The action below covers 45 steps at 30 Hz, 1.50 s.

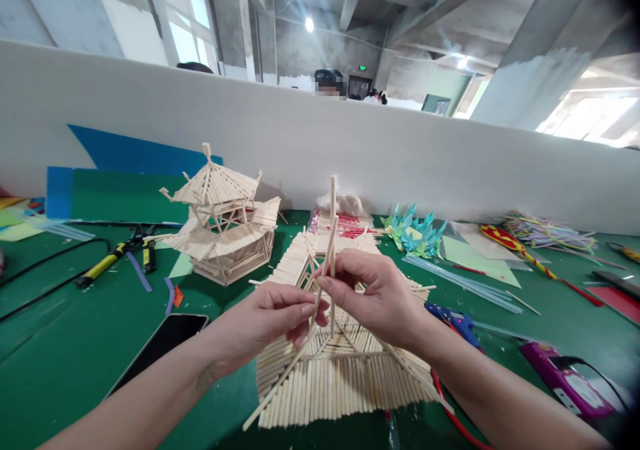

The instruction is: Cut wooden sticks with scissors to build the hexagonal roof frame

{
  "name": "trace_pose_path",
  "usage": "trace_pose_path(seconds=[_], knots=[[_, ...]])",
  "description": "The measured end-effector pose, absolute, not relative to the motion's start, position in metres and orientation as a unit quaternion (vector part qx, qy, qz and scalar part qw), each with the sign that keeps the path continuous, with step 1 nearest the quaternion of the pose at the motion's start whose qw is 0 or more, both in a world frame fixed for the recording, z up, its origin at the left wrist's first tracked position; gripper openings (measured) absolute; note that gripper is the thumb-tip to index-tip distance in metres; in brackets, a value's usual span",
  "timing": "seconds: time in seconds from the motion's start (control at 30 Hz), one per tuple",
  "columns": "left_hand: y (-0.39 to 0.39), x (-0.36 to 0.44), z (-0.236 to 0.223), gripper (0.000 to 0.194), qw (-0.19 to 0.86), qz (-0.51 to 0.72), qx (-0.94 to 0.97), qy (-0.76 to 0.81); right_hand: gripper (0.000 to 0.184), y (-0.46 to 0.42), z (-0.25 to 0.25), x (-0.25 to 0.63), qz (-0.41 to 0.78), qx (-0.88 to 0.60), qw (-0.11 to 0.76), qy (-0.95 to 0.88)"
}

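My left hand and my right hand meet over a roof-shaped model of wooden sticks lying on the green table. Both hands pinch upright thin wooden sticks that rise from the model's middle and lean together near the top. The fingers of both hands are closed around these sticks. A finished stick pavilion with tiered roofs stands behind and to the left.
A black phone lies at the left. Yellow-handled pliers and black cable lie farther left. A blue glue gun, a purple device, teal paper cranes, coloured paper and a white partition wall are around.
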<state>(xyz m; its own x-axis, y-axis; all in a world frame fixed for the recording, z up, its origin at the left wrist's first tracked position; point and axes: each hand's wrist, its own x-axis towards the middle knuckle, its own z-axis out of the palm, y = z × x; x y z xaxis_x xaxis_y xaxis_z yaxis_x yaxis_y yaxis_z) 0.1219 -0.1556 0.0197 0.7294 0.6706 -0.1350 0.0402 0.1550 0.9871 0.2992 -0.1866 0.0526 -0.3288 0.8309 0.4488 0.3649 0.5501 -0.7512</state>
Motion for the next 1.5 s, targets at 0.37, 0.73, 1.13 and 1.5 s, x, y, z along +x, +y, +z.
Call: trace_pose_path(seconds=[0.37,0.73,1.13,1.5], knots=[[-0.155,0.122,0.018,0.019,0.702,0.223,0.611,0.289,0.011,-0.186,0.054,0.299,0.269,-0.39,0.409,-0.78],[-0.156,0.121,0.018,0.017,0.707,0.228,0.603,0.291,0.011,-0.185,0.054,0.299,0.259,-0.388,0.416,-0.781],[-0.156,0.122,0.01,0.017,0.732,0.232,0.577,0.279,0.01,-0.184,0.053,0.3,0.254,-0.384,0.428,-0.778],[-0.158,0.123,0.006,0.018,0.744,0.229,0.565,0.273,0.011,-0.186,0.053,0.299,0.243,-0.389,0.431,-0.777]])
